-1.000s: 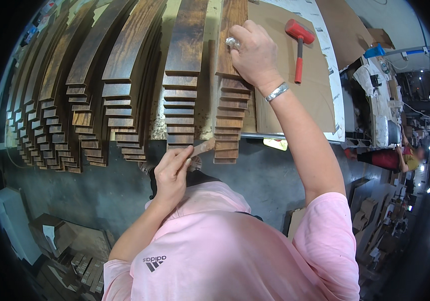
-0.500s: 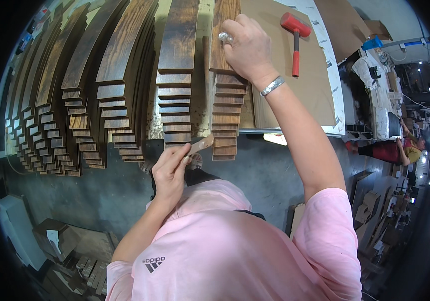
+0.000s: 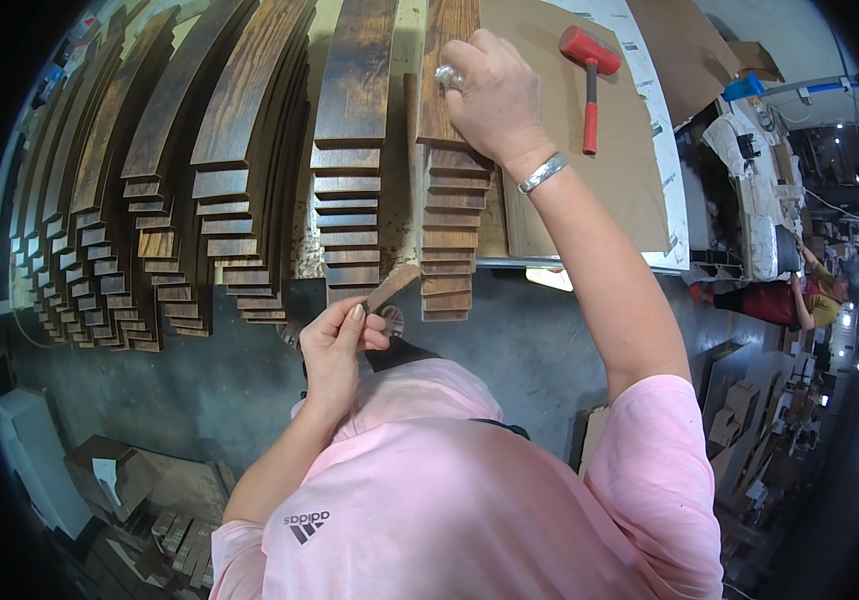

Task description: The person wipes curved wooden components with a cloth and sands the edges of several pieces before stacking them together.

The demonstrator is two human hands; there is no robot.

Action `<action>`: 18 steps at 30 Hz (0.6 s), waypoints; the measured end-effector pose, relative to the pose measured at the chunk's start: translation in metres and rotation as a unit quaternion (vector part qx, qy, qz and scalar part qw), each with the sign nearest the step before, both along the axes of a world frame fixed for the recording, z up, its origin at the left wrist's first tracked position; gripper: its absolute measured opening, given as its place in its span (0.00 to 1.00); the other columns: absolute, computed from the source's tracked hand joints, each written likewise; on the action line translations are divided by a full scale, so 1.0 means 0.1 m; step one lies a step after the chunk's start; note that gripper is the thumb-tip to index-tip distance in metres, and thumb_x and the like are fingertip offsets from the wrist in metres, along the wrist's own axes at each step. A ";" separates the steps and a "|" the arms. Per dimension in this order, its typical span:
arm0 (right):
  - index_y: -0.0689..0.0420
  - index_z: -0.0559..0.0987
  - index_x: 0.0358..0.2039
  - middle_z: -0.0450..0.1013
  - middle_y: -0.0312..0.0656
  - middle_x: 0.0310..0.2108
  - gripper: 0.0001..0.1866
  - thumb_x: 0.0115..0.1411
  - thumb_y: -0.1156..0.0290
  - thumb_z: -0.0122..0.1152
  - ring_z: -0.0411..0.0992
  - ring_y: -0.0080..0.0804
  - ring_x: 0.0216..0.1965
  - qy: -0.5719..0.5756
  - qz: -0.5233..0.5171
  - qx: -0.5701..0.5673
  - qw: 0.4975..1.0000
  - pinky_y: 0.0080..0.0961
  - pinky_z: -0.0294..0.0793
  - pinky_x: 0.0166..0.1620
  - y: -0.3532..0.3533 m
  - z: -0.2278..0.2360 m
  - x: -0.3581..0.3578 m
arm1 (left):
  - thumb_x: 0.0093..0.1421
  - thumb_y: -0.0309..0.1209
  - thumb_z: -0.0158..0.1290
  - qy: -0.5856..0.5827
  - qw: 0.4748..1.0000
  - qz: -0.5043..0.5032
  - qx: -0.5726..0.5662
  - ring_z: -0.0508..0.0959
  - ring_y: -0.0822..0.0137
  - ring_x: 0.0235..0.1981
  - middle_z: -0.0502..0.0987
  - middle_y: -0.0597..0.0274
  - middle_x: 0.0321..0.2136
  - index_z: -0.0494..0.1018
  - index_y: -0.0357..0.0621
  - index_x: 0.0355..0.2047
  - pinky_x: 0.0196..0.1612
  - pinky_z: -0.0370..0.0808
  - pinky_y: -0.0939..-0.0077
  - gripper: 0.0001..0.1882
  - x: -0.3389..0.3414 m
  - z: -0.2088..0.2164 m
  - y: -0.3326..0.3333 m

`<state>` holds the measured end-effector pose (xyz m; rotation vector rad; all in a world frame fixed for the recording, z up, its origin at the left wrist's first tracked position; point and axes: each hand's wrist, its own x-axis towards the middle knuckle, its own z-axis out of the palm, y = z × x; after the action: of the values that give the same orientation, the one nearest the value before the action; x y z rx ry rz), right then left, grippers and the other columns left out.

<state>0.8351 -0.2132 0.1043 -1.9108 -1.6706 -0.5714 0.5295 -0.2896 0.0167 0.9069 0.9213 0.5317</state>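
Note:
My left hand (image 3: 334,345) pinches a small flat blade, like a putty knife (image 3: 391,289), with something brown on its tip. That tip is beside the front ends of a stepped stack of dark brown wood planks (image 3: 446,240); whether it touches them I cannot tell. Over the top plank (image 3: 439,118) of the same stack rests my right hand (image 3: 497,95), its fingers closed on a crumpled bit of clear, shiny plastic (image 3: 449,76). Part of that plastic is hidden by the fingers.
More stepped plank stacks (image 3: 354,80) stand in a row to the left. A red mallet (image 3: 590,85) lies on brown cardboard (image 3: 559,190) at the right. Beyond the table's right edge another person (image 3: 779,302) is at a cluttered bench (image 3: 749,190).
My left hand has turned and shifted slightly down and left, tilting the blade more steeply, so its darker side shows. My right hand has hardly moved.

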 end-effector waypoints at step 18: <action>0.48 0.79 0.30 0.70 0.38 0.30 0.10 0.45 0.76 0.61 0.73 0.40 0.37 0.006 0.001 0.000 1.000 0.38 0.76 0.37 -0.01 0.00 -0.01 | 0.71 0.31 0.49 0.021 0.998 -0.001 0.066 0.79 0.74 0.24 0.80 0.60 0.29 0.76 0.33 0.47 0.32 0.78 0.80 0.13 0.05 -0.04 -0.04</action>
<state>0.8339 -0.2141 0.1041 -1.9078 -1.6653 -0.5585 0.5346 -0.2937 0.0126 1.0428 0.9315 0.5784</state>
